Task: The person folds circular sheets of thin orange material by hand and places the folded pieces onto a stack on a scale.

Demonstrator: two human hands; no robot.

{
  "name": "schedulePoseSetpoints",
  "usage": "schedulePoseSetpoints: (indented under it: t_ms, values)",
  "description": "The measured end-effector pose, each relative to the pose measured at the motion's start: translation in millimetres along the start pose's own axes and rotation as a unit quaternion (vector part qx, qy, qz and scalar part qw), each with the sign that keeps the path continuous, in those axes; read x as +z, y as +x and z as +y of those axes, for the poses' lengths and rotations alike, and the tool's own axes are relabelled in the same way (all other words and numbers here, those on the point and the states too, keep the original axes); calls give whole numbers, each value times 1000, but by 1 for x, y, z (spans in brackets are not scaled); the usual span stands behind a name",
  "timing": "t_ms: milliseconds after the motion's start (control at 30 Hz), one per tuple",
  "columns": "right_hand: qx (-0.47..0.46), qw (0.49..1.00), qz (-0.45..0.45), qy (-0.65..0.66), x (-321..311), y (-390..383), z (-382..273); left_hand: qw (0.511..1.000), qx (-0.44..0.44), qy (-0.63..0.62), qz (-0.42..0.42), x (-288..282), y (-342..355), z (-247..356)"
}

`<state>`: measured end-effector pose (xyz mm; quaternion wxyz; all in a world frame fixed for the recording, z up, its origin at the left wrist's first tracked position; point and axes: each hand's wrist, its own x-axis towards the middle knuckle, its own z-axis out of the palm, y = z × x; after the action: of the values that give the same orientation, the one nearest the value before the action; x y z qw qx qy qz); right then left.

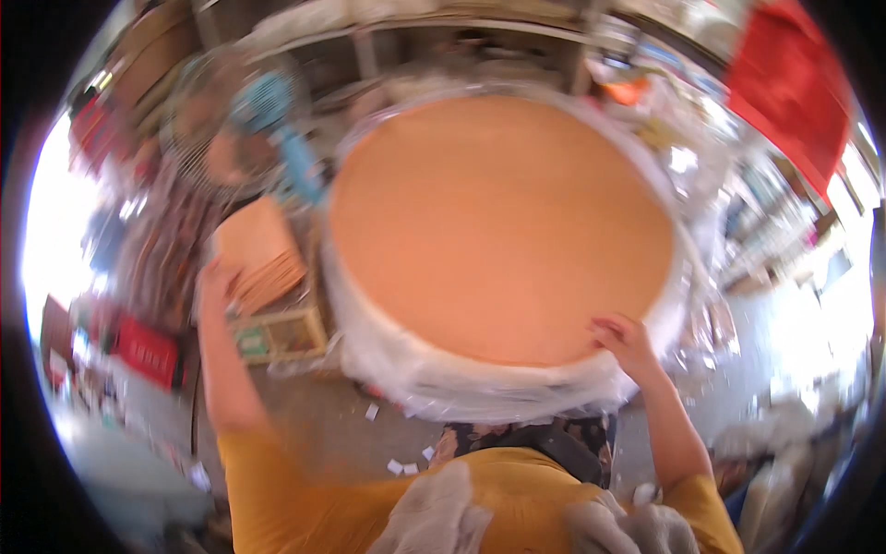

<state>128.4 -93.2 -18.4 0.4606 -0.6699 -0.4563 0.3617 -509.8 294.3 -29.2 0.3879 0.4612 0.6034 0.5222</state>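
Note:
A wide round surface [503,231], orange-tan on top with a pale rim wrapped in clear plastic, fills the middle of the view. Over its near right edge is my right hand [626,343], fingers loosely bent and apart, with nothing visible between them. My left hand [220,281] is at the left edge of a stack of orange-tan sheets [258,249], its fingers against the stack. Motion blur hides whether those fingers grip a sheet. The stack lies beside the round surface, above a light wooden crate or frame [293,334].
A blue fan [263,102] stands behind the stack. Shelves [369,55] with bundles run along the back. A red sheet [794,92] hangs at the far right, over plastic-wrapped goods. A red box [148,351] is at left. White scraps [397,467] lie on the floor.

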Motion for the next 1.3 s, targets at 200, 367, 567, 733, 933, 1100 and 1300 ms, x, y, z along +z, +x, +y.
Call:
schedulePoseSetpoints:
  t_ms: [200, 367, 567, 733, 933, 1100, 1300]
  values:
    - [-138, 989, -57, 9, 18, -18, -123, 859, 389, 287, 168, 68, -86, 25]
    - [-439, 883, -157, 51, 14, -82, -228, 869, 361, 236, -244, 230, -239, 20]
    - [-628, 764, -119, 89, 21, -112, -260, 752, 424, 354, -359, 303, -283, -27]
    - [-729, 664, -46, 158, 30, -112, -253, 722, 466, 422, -289, 298, -299, -26]
    - [-701, 689, -17, 182, 52, -123, -233, 731, 468, 408, -283, 310, -304, -13]
    - [-613, 783, -104, -1, 26, -112, -222, 743, 464, 393, -281, 300, -289, -30]
    - [-347, 926, 37, -141, 19, -35, -151, 751, 441, 298, -390, 291, -283, -16]
